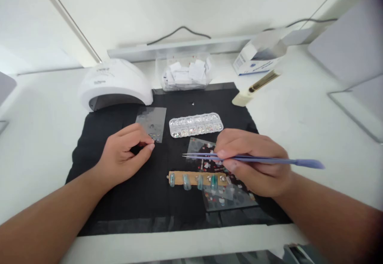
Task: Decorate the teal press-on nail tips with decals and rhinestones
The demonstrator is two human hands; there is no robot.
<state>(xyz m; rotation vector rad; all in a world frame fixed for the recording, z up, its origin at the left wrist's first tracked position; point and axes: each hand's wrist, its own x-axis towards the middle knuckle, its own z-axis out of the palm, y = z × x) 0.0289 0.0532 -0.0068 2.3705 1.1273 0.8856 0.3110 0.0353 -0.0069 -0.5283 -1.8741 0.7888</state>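
Note:
My right hand [254, 160] grips purple tweezers [263, 159]. Their thin tips point left, slightly apart, with nothing visible between them. Below the tips lies a wooden strip [193, 179] carrying several teal false nails [214, 181]. My left hand [128, 154] is closed in a pinch at the lower edge of a translucent sticker sheet [155, 122]; what the fingertips hold is too small to make out. Under my right hand, partly hidden, are sticker sheets with small red and white figures [207, 166]. A clear compartment case [196, 125] of tiny gems lies beyond the tweezers.
A black cloth [128, 208] covers the middle of the white table. At the back stand a white nail lamp [116, 82], a clear bin of papers [187, 72] and an open white box [259, 56]. A bottle with a gold cap [254, 90] is at the right.

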